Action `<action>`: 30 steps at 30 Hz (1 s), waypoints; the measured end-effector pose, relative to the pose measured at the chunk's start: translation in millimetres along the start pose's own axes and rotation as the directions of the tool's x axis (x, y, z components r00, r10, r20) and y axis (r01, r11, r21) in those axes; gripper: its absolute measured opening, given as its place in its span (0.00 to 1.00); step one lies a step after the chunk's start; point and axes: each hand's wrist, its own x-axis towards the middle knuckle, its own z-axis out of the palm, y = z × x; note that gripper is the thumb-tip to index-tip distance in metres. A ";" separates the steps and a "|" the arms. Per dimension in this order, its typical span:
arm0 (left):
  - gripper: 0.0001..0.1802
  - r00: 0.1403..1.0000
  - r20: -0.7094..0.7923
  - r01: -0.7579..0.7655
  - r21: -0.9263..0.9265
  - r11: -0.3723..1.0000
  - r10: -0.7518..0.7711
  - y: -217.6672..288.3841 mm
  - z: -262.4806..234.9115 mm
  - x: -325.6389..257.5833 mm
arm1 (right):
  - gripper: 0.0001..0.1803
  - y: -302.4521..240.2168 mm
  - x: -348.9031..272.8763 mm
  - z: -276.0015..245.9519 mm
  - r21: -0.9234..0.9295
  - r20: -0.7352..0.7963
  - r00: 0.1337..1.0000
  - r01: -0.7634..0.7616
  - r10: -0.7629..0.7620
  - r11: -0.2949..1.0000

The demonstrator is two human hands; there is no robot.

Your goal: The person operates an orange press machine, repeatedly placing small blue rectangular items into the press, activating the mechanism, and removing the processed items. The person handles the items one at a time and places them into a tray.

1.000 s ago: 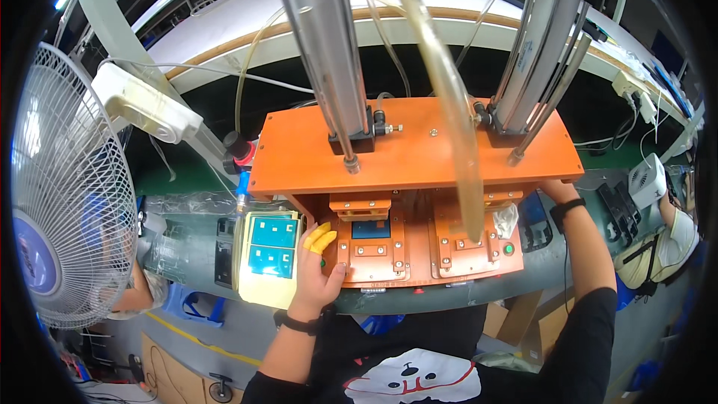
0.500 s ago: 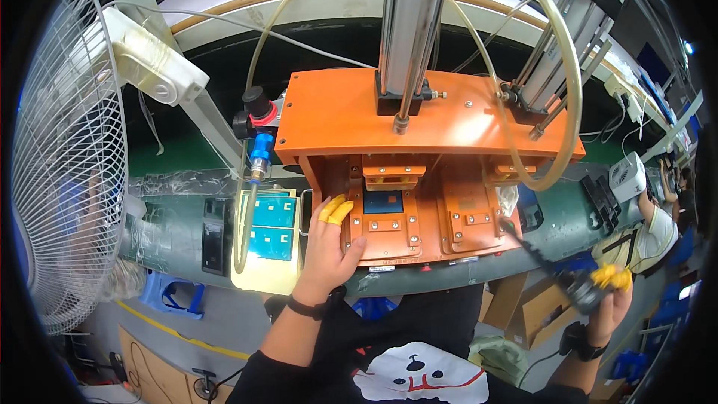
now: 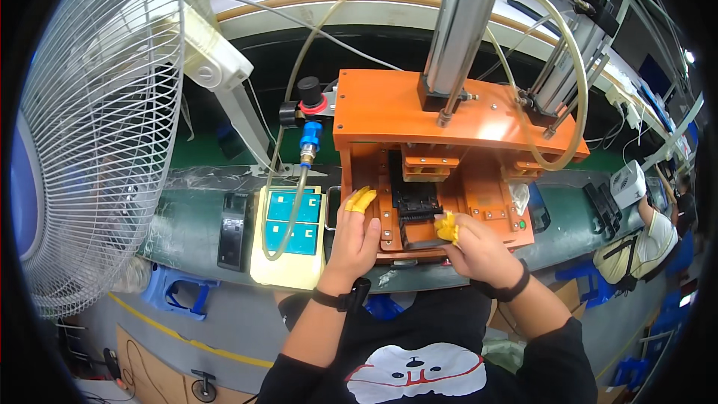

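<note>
One black flat part (image 3: 417,213), rectangular and dark, seated in the middle bay of the orange press fixture (image 3: 449,172), on the green surface (image 3: 187,217). Right hand (image 3: 479,251) touching the near right edge of this part, fingers (image 3: 447,228) in yellow rubber cots pinched together on its corner. Left hand (image 3: 357,236) laid flat against the left wall of the fixture, fingers together and pointing far, two yellow cots (image 3: 360,199) at the tips; nothing clamped there. One black band on each wrist.

Fixture of smooth orange plastic, boxy, with small screws; two bays side by side, the right one (image 3: 490,202) without a black part. Above, two metal cylinders: one (image 3: 458,26) upright in the middle, one (image 3: 570,67) tilted at the far right. Clear yellowish hose (image 3: 576,90) looping over the top plate.

Just left of the fixture, one cream control box (image 3: 288,236) with a teal panel of four squares. Further left, one black flat device (image 3: 232,230) lying on the surface. One white wire-grille fan (image 3: 90,127) at the far left. One blue stool (image 3: 176,293) below the surface. Another person (image 3: 647,236) at the right edge.
</note>
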 end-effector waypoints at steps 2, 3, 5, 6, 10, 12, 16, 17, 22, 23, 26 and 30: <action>0.26 1.000 -0.003 0.005 -0.008 1.000 -0.005 -1.3 0.6 0.3 | 0.16 7.2 6.0 14.3 0.006 0.007 1.000 -0.021 0.021 1.000; 0.26 1.000 -0.003 0.006 -0.014 1.000 -0.006 -1.4 1.5 -0.5 | 0.15 8.2 8.9 17.8 0.007 0.010 0.999 -0.033 0.033 0.999; 0.25 1.000 -0.014 0.007 -0.006 1.000 -0.007 -1.1 -0.6 -2.5 | 0.21 5.1 20.0 18.1 -0.078 0.005 1.000 0.001 -0.001 0.997; 0.25 1.000 -0.021 0.011 -0.007 1.000 -0.012 -0.6 -1.3 -2.0 | 0.23 -1.2 28.3 15.8 -0.133 -0.012 1.000 0.002 -0.003 0.991; 0.23 1.000 -0.028 0.011 -0.017 1.000 -0.011 -0.7 -3.3 -2.2 | 0.32 -5.7 34.8 26.0 -0.195 0.062 0.995 -0.061 0.075 0.979; 0.22 0.999 -0.029 0.012 -0.041 0.999 -0.013 0.2 -3.6 -2.2 | 0.33 -8.5 34.6 29.0 -0.206 0.126 0.984 -0.098 0.126 0.973; 0.21 0.999 -0.046 -0.009 -0.002 1.000 0.009 5.5 -9.5 -6.4 | 0.34 -9.2 37.2 23.8 -0.251 0.173 0.979 -0.059 0.104 0.966; 0.20 0.998 -0.050 -0.024 0.029 0.999 0.025 7.3 -11.9 -7.8 | 0.34 -9.2 35.8 20.2 -0.249 0.163 0.982 -0.054 0.097 0.967; 0.21 0.998 0.005 -0.055 0.171 0.984 0.055 12.1 -38.3 -33.8 | 0.34 -38.9 11.5 10.5 -0.130 -0.045 0.999 -0.006 0.000 0.991; 0.22 0.999 0.031 -0.051 0.210 0.976 0.045 10.0 -42.3 -39.4 | 0.31 -38.4 0.5 18.3 -0.017 -0.062 0.995 0.075 -0.076 0.997; 0.24 0.990 0.141 -0.067 0.334 0.940 0.020 4.5 -41.9 -48.5 | 0.24 -49.5 -16.1 47.1 0.230 0.035 0.988 0.141 -0.153 0.963; 0.27 0.991 0.130 -0.014 0.246 0.969 -0.018 4.4 -51.2 -56.2 | 0.18 -55.5 -37.5 114.0 0.427 0.174 0.971 0.076 -0.164 0.901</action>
